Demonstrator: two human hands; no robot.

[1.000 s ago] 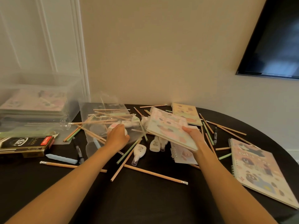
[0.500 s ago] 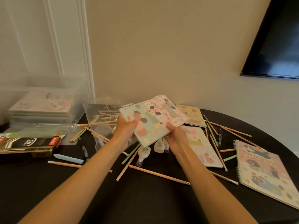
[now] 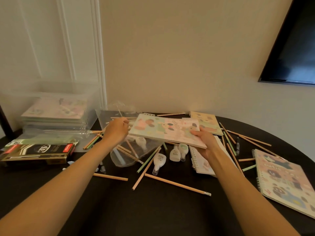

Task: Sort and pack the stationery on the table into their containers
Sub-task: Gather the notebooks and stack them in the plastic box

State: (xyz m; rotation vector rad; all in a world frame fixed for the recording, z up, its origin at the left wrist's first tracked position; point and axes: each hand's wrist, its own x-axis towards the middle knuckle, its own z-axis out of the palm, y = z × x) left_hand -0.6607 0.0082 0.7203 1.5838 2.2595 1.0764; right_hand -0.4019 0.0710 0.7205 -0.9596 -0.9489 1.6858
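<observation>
Both grips meet the pastel cartoon-printed spiral notebook (image 3: 167, 130) raised over the dark surface (image 3: 153, 215). My right grip (image 3: 205, 142) pinches its near right corner, while my left grip (image 3: 116, 132) sits at its left edge, and I cannot tell whether it holds. White correction-tape dispensers (image 3: 175, 153), wooden pencils (image 3: 177, 184) and a clear plastic bag (image 3: 126, 159) lie beneath.

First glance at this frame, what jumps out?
The pastel cartoon-print spiral notebook held above the mid-table clutter: the right hand pinches its near corner, the left hand sits at its left edge. Wooden pencils lie scattered over the black round table, and a clear plastic bin of stacked notebooks stands far left.
</observation>
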